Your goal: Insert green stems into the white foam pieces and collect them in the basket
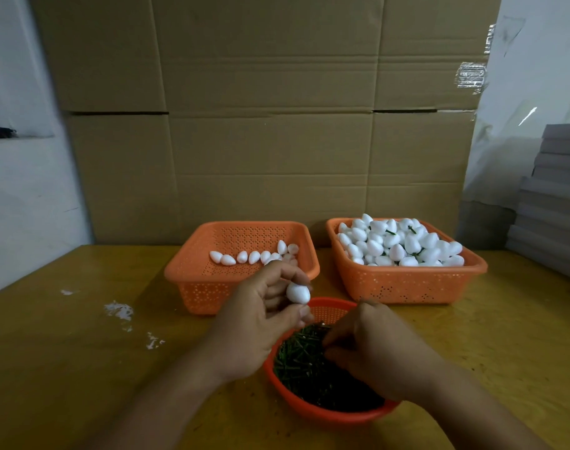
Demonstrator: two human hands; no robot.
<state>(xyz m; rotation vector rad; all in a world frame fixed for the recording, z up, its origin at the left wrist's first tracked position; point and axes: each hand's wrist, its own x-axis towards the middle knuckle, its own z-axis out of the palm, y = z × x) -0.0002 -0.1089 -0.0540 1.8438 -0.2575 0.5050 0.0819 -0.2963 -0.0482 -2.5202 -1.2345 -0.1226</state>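
I see my left hand (pixel 264 306) raised above the near edge of the left orange basket (pixel 192 280), closed around a single white foam piece (pixel 298 293) that sits pinched between the thumb below and the fingertips above, its rounded body showing clear of the hand. My right hand (pixel 371 349) is lowered into the round orange bowl (pixel 312 414) just in front of me, fingers curled down among the green stems (pixel 296 362) heaped inside; I cannot tell whether those fingers have closed on a stem, because the back of the hand hides them. The bowl stands on the yellow table (pixel 82 368), nearest to me, and its far rim comes close to the front walls of the two square baskets behind it. The left basket holds only a scattered row of foam pieces (pixel 241 256) along its floor, near the back and right side. The right orange basket (pixel 407 284) is heaped above its rim with white foam pieces (pixel 397 245), and a few short green stems poke out between them near the top of the pile. Some white crumbs (pixel 119 310) lie on the table to the left of my arms. Behind both baskets rises a wall of brown cardboard boxes (pixel 260 125), and a stack of pale flat sheets (pixel 553 196) stands at the right edge
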